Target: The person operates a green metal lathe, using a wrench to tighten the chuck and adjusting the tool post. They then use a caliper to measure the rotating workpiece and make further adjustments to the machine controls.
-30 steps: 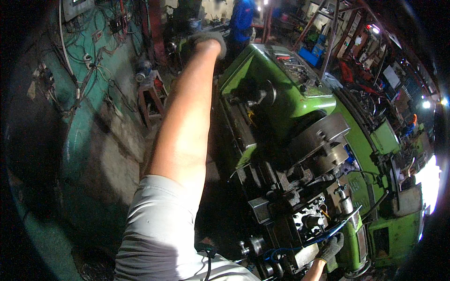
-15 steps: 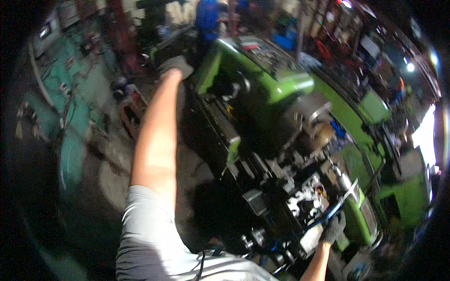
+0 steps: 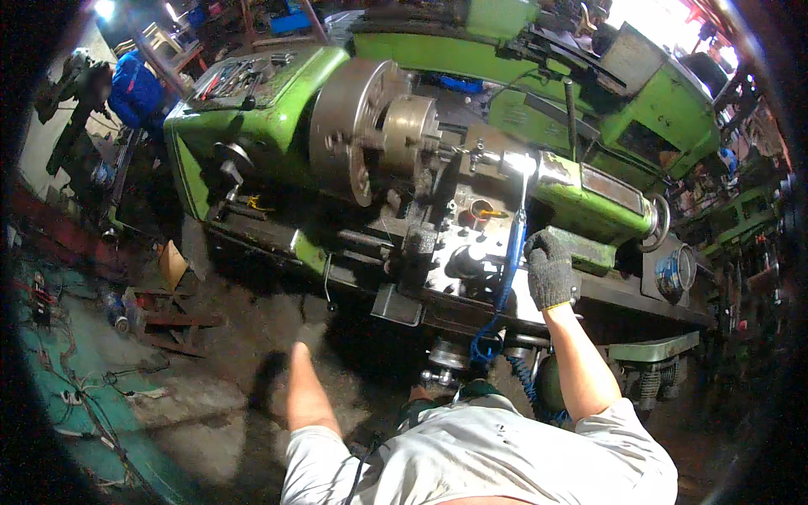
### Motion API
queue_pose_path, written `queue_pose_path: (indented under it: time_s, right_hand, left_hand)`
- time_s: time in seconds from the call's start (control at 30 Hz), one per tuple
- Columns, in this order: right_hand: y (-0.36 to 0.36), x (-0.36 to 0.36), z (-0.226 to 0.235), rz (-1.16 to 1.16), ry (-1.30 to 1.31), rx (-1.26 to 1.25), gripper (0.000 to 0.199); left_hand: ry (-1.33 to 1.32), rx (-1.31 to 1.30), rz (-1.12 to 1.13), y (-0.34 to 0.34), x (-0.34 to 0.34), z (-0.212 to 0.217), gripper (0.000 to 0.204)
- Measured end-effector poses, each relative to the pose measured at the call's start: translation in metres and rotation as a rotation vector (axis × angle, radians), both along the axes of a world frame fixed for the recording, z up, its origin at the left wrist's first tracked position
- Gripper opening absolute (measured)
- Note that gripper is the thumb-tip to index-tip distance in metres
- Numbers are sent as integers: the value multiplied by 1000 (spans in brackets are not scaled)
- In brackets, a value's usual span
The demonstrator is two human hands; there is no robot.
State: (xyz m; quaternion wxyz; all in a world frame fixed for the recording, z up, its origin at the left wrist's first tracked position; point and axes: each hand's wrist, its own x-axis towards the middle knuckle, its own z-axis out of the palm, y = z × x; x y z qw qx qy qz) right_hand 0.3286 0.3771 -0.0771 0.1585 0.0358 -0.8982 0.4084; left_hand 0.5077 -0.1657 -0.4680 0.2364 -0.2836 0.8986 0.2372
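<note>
My right hand (image 3: 551, 271), in a dark knitted glove, is closed around a long blue air blow gun (image 3: 517, 240) above the lathe carriage. The gun's bright metal end reaches up to the tailstock quill (image 3: 515, 162). From its lower end hangs a blue hose (image 3: 488, 341). My left forearm (image 3: 311, 394) is over the floor in front of the lathe. The left hand is smeared and dark against the floor, so its fingers cannot be made out. Left of the gun lies the toolpost area (image 3: 471, 257), with a small round cup (image 3: 481, 210) on it.
A green lathe headstock (image 3: 278, 97) with a large round chuck (image 3: 349, 130) stands at left, tools lying on top. The tailstock handwheel (image 3: 659, 222) sits at right. A lever (image 3: 329, 286) juts out in front. A person in blue (image 3: 135, 88) is at the far left.
My left arm has drawn back from beside the headstock's end toward my body. The view has turned, bringing the lathe across the middle. My right hand stays on the air blow gun.
</note>
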Motion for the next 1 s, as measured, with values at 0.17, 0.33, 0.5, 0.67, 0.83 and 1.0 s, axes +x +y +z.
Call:
queue_pose_path:
  time_s: [0.17, 0.33, 0.5, 0.67, 0.83, 1.0]
  right_hand:
    - [11, -1, -1, -3, -48, -15, 10]
    - [19, -2, -5, 85, -104, -33, 13]
    - [15, 13, -3, 117, 79, -193, 25]
    - [6, 45, 50, 179, 180, 379, 60]
    - [-11, 20, 52, 199, -7, 584, 56]
    - [-38, 39, 57, 169, 320, 125, 45]
  left_hand:
    - [-162, 128, 47, 125, 8, 27, 61]
    - [-144, 100, 36, 164, 22, 47, 60]
    - [-141, 117, 76, 189, 36, 78, 58]
    - [-132, 68, 67, 198, 63, 79, 58]
    - [-210, 82, -216, 187, 68, 49, 53]
    - [465, 261, 565, 185, 26, 54, 42]
